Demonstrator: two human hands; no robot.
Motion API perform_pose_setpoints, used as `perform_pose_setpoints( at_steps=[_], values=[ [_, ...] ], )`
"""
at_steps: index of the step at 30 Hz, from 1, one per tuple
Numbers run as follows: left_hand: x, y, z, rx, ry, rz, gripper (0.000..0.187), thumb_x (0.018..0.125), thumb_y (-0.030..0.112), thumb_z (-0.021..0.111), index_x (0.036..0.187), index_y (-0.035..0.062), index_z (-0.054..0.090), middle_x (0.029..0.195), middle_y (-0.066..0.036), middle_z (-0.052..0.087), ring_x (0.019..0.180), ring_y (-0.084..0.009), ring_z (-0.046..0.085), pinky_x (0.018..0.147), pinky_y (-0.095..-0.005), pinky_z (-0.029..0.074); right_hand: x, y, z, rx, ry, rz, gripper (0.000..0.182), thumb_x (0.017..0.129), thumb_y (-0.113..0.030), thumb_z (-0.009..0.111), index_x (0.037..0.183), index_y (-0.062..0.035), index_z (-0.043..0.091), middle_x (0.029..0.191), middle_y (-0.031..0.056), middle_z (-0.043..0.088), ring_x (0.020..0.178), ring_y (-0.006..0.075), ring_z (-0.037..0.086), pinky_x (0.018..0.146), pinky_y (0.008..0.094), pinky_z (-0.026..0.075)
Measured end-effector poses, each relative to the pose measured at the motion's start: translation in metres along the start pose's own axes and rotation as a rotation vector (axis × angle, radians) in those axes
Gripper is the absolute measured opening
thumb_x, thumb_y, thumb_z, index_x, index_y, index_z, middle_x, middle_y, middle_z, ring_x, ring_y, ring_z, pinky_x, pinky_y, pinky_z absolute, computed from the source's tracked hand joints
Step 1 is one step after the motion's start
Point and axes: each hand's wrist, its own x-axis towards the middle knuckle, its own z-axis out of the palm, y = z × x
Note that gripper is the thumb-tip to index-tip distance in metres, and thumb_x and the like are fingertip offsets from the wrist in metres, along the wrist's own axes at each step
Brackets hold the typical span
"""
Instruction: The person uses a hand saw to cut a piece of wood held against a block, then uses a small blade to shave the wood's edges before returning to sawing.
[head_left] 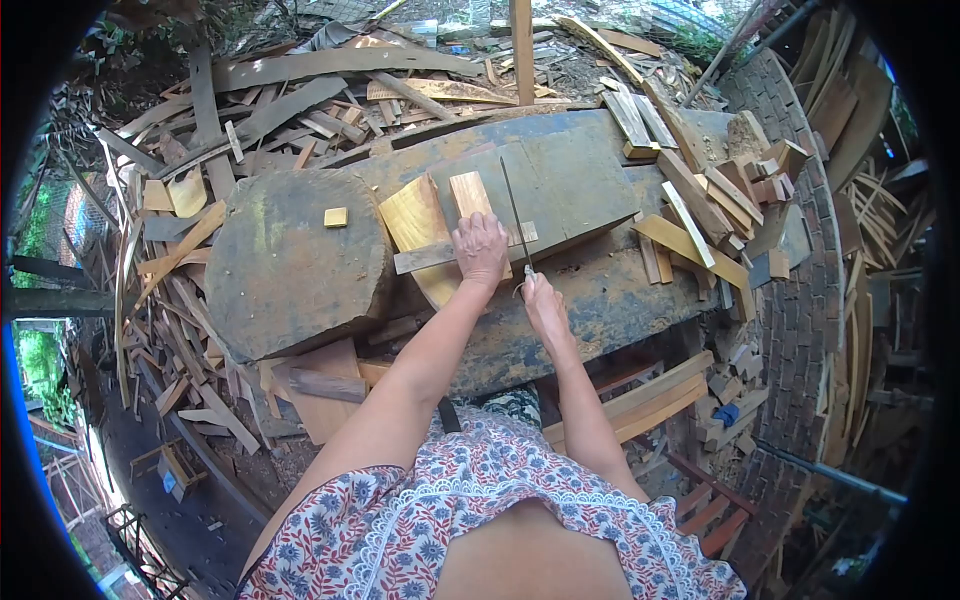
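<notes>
My left hand [481, 248] presses down on a narrow pale wood piece [470, 193] that lies across a grey strip of wood [425, 257] on top of a big weathered log [580, 190]. A wider yellowish board [412, 215] lies just left of it. My right hand [541, 297] grips the handle of a long thin blade [514, 205], which points away from me along the right side of the narrow piece.
A small yellow wood block [336, 217] sits on the log's rounded left end [290, 270]. Cut blocks and slats [720, 200] are piled at the right. Scrap planks [300, 100] cover the ground behind, and boards [650, 395] lie below the log.
</notes>
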Motion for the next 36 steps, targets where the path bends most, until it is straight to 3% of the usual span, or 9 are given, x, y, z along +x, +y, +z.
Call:
perform_pose_setpoints(
  at_steps=[6,15,23,36],
  values=[
    [0.000,0.000,0.000,-0.002,-0.004,0.002,0.010,0.080,0.020,0.057,0.082,0.0105,0.053,0.083,-0.007,0.050,0.085,-0.0253,0.050,0.073,-0.0392,0.041,-0.025,-0.001,-0.008,0.006,-0.021,0.044,0.036,0.098,-0.032,0.035,0.093,-0.0004,0.053,0.086,0.0273,0.060,0.085,0.0484,0.056,0.073,0.0551,0.042],
    [0.000,-0.001,0.000,-0.015,0.012,-0.001,0.010,0.080,0.020,0.057,0.082,0.0105,0.053,0.084,-0.007,0.051,0.085,-0.0256,0.050,0.073,-0.0391,0.041,0.011,-0.007,0.000,0.003,0.000,0.033,0.035,0.097,-0.031,0.037,0.093,0.0003,0.053,0.086,0.0280,0.060,0.086,0.0482,0.056,0.073,0.0548,0.042],
    [-0.001,0.000,0.001,-0.012,0.000,0.004,0.010,0.080,0.020,0.057,0.082,0.0107,0.053,0.084,-0.007,0.051,0.085,-0.0253,0.050,0.073,-0.0390,0.041,-0.022,0.002,-0.006,0.005,-0.027,0.063,0.034,0.097,-0.030,0.038,0.094,-0.0008,0.054,0.086,0.0264,0.062,0.086,0.0474,0.057,0.073,0.0542,0.043],
    [0.000,0.000,0.003,0.010,0.018,0.001,0.010,0.080,0.020,0.057,0.081,0.0106,0.053,0.083,-0.007,0.051,0.084,-0.0257,0.051,0.071,-0.0391,0.041,-0.003,0.000,0.000,0.042,-0.013,0.048,0.036,0.097,-0.030,0.037,0.093,0.0000,0.055,0.087,0.0268,0.061,0.086,0.0474,0.057,0.074,0.0530,0.043]
  ],
)
